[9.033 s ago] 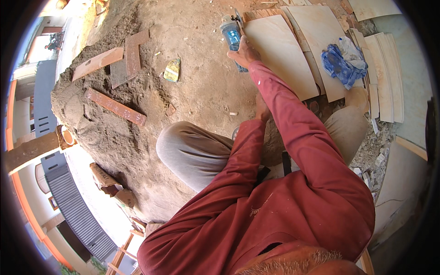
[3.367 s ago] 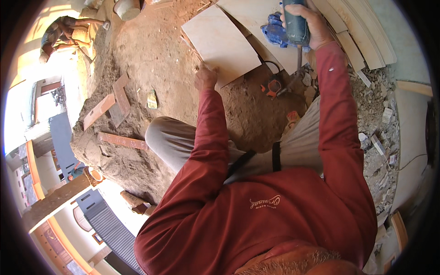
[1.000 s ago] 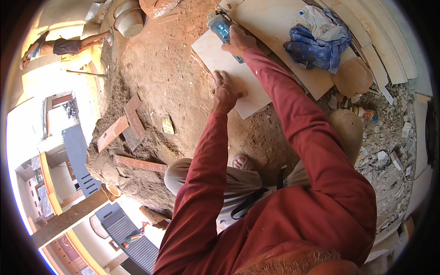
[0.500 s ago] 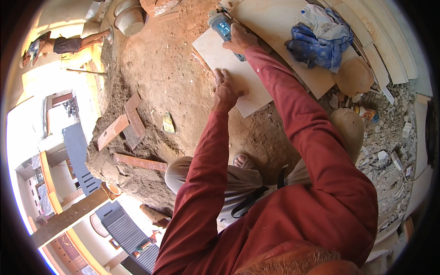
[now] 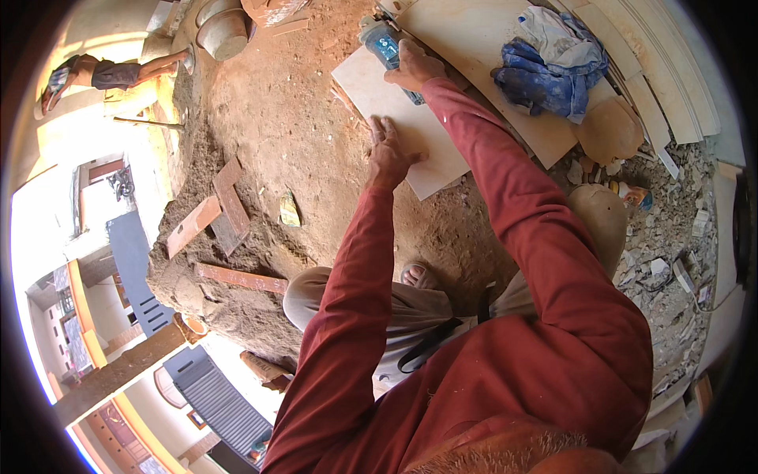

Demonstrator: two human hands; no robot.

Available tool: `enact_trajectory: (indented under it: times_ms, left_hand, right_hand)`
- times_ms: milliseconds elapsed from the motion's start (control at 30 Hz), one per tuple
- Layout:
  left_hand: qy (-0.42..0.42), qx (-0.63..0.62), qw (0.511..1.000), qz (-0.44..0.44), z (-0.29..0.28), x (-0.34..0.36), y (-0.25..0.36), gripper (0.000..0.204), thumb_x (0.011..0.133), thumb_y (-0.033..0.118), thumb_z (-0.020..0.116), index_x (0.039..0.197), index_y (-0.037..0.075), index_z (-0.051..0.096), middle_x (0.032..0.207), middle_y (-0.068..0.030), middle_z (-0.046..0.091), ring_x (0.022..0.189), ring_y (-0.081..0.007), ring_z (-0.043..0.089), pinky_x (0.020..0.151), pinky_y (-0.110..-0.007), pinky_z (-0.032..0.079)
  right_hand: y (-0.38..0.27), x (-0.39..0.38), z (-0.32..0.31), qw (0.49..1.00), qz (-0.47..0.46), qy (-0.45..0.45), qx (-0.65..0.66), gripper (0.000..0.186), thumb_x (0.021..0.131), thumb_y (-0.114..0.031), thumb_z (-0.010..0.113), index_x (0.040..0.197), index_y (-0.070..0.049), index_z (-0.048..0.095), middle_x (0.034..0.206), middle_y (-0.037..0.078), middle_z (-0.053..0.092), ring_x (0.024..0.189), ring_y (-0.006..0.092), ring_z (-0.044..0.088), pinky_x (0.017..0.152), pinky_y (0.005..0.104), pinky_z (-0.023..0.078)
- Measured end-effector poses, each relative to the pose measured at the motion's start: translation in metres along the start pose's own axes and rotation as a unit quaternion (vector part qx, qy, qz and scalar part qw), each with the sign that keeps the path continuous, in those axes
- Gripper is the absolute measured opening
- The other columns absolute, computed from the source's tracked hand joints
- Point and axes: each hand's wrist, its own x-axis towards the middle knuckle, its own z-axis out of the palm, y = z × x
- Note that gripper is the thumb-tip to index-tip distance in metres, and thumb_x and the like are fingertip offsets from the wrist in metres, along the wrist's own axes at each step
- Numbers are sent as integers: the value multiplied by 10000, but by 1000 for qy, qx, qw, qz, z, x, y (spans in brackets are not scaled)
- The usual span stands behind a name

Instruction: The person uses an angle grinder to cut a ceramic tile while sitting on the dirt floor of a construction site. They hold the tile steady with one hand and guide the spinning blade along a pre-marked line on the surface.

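Observation:
A pale, flat tile (image 5: 430,150) lies on the earth floor in front of me. My left hand (image 5: 388,155) rests flat on its left part, fingers spread. My right hand (image 5: 415,69) is wrapped round the body of a blue angle grinder (image 5: 384,49) at the tile's far edge. The grinder's grey head points away to the upper left, and its disc is hard to make out. To the right, beside the tile, lie larger pale boards (image 5: 474,55), with a crumpled blue and white cloth (image 5: 545,71) on top.
Broken reddish tile strips (image 5: 229,197) and a small yellow packet (image 5: 290,208) lie on the soil at left. Buckets (image 5: 221,31) stand at the far left. Rubble (image 5: 671,253) covers the ground at right. Another person (image 5: 103,75) is at the upper left.
My hands and the grinder hold almost the same place. The person at the upper left has bent further over. A figure at the lower left is now mostly hidden behind my sleeve.

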Motion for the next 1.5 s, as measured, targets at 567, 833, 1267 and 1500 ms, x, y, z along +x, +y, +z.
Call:
enact_trajectory:
  times_ms: [567, 833, 1267, 1500]
  left_hand:
    - [7, -3, 1000, 15, 5, 1, -5, 1266, 694, 463, 888, 1499, -171, 144, 1545, -447, 81, 1485, -463, 202, 1194, -380, 293]
    - [-8, -33, 999, -4, 2, 1, -2, 1262, 696, 457, 888, 1501, -167, 144, 1551, -440, 74, 1480, -465, 213, 1190, -376, 301]
    - [-13, -13, 1000, -19, 0, 0, 4, 1254, 691, 420, 902, 1508, -155, 144, 1570, -412, 56, 1468, -459, 254, 1189, -373, 313]
    - [-19, -26, 999, -30, -1, 1, 4, 1315, 646, 454, 909, 1529, -126, 126, 1605, -356, 13, 1511, -418, 158, 1209, -375, 277]
  right_hand:
    - [-1, -9, 0, 1000, 1, 0, -13, 714, 744, -425, 771, 1250, -3, 497, 1274, 218, 603, 1177, 371, 610, 967, 478, 505]
    - [1, -11, -3, 1000, 4, -7, -14, 719, 740, -428, 774, 1250, -5, 497, 1289, 215, 596, 1187, 370, 604, 965, 479, 507]
    - [2, -19, -8, 1000, 8, -13, -9, 710, 740, -422, 768, 1255, -15, 495, 1280, 210, 607, 1173, 364, 617, 956, 458, 514]
    - [3, -23, -10, 1000, 11, -16, 1, 702, 744, -415, 768, 1252, -14, 494, 1281, 213, 604, 1168, 365, 620, 959, 454, 513]
